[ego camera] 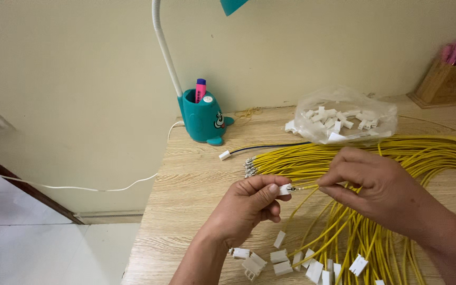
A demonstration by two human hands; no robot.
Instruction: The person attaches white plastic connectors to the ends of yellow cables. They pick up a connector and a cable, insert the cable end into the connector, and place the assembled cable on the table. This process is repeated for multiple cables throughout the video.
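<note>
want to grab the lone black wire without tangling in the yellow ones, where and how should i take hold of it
Probably best by its white connector, the end of the black wire lying towards the teal lamp base. Come from above on the left: that end rests on bare wooden table, clear of the yellow wires, while the other end runs under the bag of connectors.

Left hand (249,203) pinching a small white connector (285,189) between thumb and fingers at centre frame, right hand (373,184) just at 3 o'clock of it, fingertips closed on a yellow wire (304,187) whose metal tip meets the connector. Behind the hands, toward 1 o'clock, a large bundle of yellow wires (418,153) spread across the wooden table (196,179), with a clear bag of white connectors (344,121) further at 12 o'clock. Loose finished connectors (281,261) at 6 o'clock, teal lamp base (202,119) holding a pink marker (200,89) at 11 o'clock.
</note>
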